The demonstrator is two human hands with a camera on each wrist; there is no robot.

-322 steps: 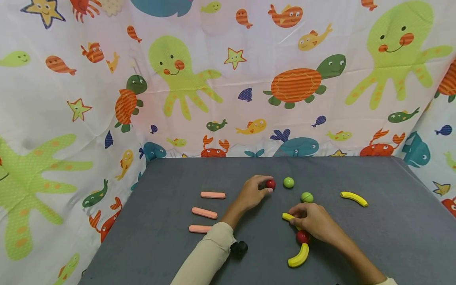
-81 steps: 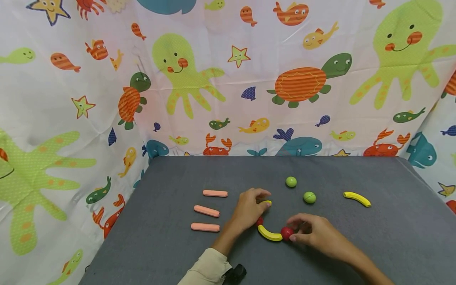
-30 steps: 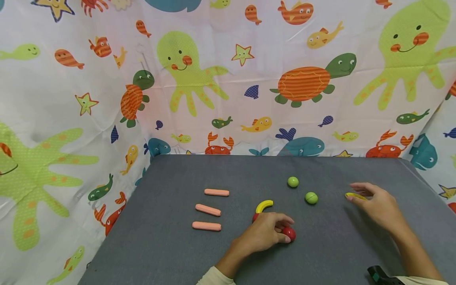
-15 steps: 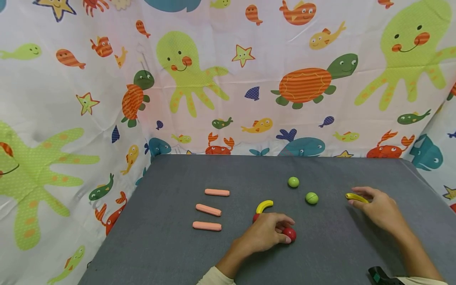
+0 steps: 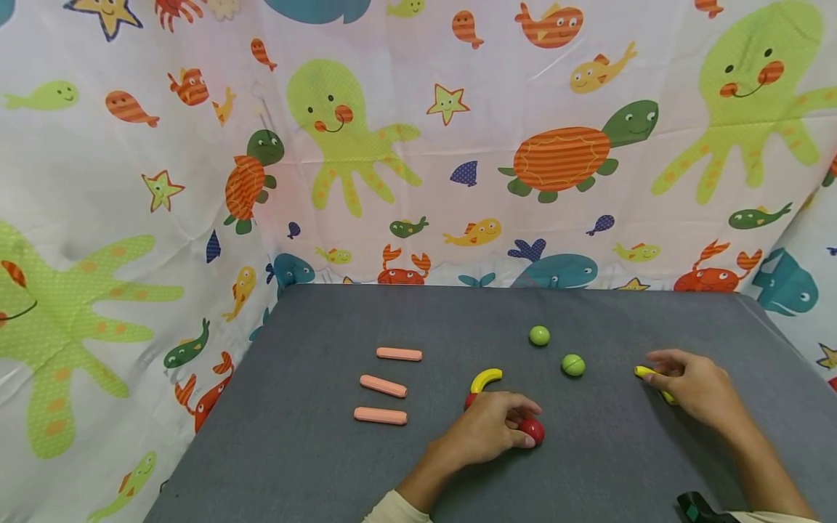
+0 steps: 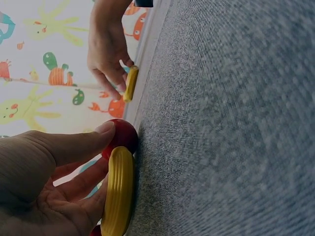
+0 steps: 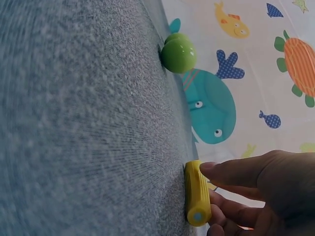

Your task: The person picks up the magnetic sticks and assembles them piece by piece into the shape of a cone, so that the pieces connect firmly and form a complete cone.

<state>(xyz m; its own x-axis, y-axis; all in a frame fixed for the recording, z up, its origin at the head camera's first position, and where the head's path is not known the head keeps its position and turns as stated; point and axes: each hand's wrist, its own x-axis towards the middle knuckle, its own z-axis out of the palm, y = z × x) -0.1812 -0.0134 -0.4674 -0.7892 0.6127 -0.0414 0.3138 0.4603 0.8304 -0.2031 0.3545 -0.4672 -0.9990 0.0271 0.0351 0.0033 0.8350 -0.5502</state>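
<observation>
Pinched between thumb and fingers of the right hand point(image 5: 702, 387), a curved yellow piece point(image 7: 197, 194) has been swung to a new slant, seemingly secured but well apart from the red ball point(image 5: 534, 431) held between thumb and fingers of the left hand point(image 5: 482, 429)

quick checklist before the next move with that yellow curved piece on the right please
1. Left grip on the nearer glossy red ball: ok, thumb rests against it.
2. Right grip on the ridged, curved yellow piece: ok, thumb and fingers hold it.
3. Yellow piece clear of the grey cloth-covered table: cannot tell.
4. Yellow piece touching that red ball: not ok, they are well apart.
5. Straight path between both grips: probably ok, the nearer round green ball lies beyond it.
</observation>
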